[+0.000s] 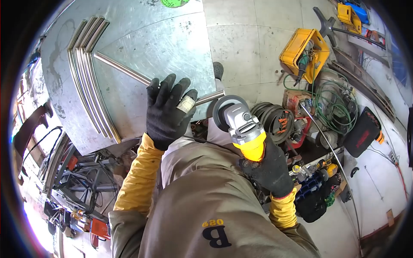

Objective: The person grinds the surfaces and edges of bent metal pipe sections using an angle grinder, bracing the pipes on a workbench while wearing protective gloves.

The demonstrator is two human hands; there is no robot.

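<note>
My left hand point(169, 114), in a black glove with whitish tape around one finger, lies over a shiny metal tube point(122, 69) and holds it on the metal table point(172, 43). The tube's short end sticks out past the table's right edge. In my right hand point(275, 172), also gloved, is a yellow and silver angle grinder point(246, 125), gripped by its body. The grinder's dark disc point(223, 109) is right by the tube's end. Left of my left hand, several bent metal tubes point(88, 81) lie side by side on the table.
A yellow crate point(318, 38) with a power tool in it stands on the floor at upper right. Coiled hoses point(271, 122), green cable point(340, 103) and tools crowd the floor to my right. Steel frames point(86, 185) stand at left below the table.
</note>
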